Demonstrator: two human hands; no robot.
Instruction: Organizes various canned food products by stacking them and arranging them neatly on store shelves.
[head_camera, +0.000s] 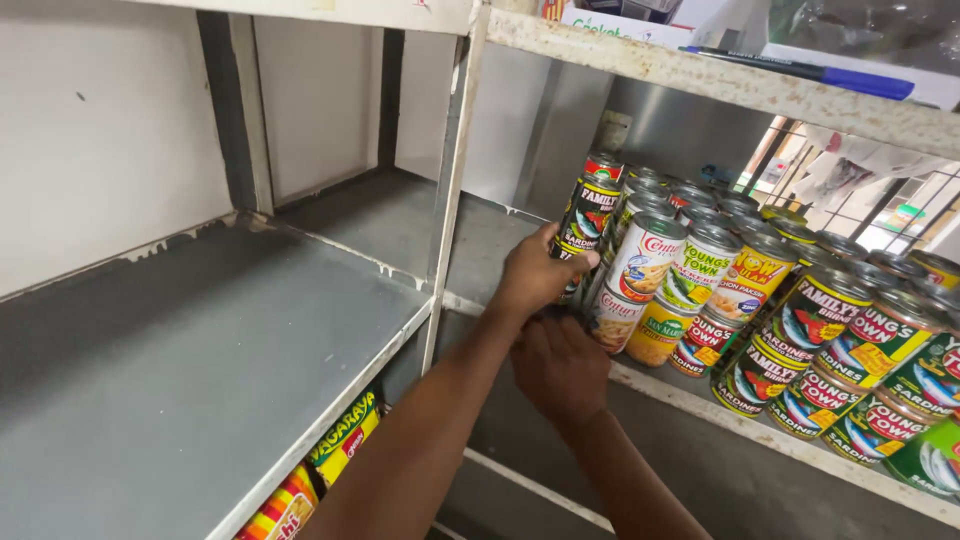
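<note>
Tinned goods are being arranged on a painted metal shelf with a worn cream front edge. The left hand is being held against the side of a dark cylindrical tin with a fish label, which is standing as the upper tin of a two-high stack at the left end of the group; the fingers are being wrapped partway round it, so the hand is being judged as gripping that tin. The right hand is being held just below, at the shelf edge, against the lower tins of the same stack — whether it is being closed on one cannot be told, since the fingers are hidden behind the hand.

To the right, a white-labelled tin with red lettering and many further stacked tins are being kept in close rows, two high, most of them touching.

As a judgement only: the right section is being largely filled already, and the left-end stack is being squared up. The grey shelf section to the left is carrying nothing visible — some packets are being stored on the level beneath it.
</note>
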